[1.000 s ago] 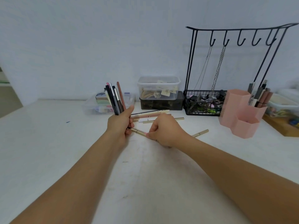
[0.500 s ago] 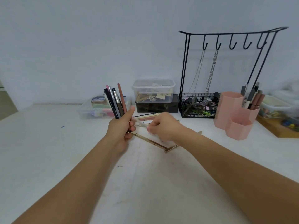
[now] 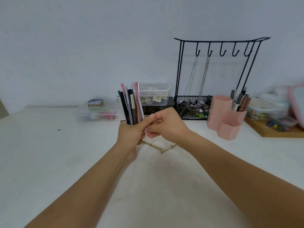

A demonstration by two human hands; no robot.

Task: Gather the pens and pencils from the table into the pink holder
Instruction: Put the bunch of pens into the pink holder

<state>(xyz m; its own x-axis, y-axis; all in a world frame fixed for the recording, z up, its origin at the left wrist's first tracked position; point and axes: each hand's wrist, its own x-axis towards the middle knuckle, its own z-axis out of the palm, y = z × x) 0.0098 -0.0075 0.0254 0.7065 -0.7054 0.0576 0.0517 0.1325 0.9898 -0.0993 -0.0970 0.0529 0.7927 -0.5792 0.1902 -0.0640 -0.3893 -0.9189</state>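
Observation:
My left hand (image 3: 131,135) grips an upright bundle of pens and pencils (image 3: 130,106), black, grey, pink and brown. Touching it from the right, my right hand (image 3: 166,126) pinches a thin white pen (image 3: 141,111) against the bundle's right side; the pen's lower tip shows between the two hands. Two beige pencils (image 3: 153,145) lie on the white table (image 3: 65,153) just below the hands, meeting in a V. The pink holder (image 3: 220,111) stands at the right, with several pens (image 3: 239,102) in its rear compartment; its front compartment looks empty.
A black wire rack (image 3: 194,106) with hooks and hanging chains stands behind the holder. Clear plastic boxes (image 3: 97,112) and a lidded box (image 3: 153,91) line the wall. A wooden tray (image 3: 276,130) with containers sits at the far right.
My right hand lifted a thin pen off the table and brought it up against the bundle in my left hand. Both hands rose slightly. The beige pencils stayed on the table.

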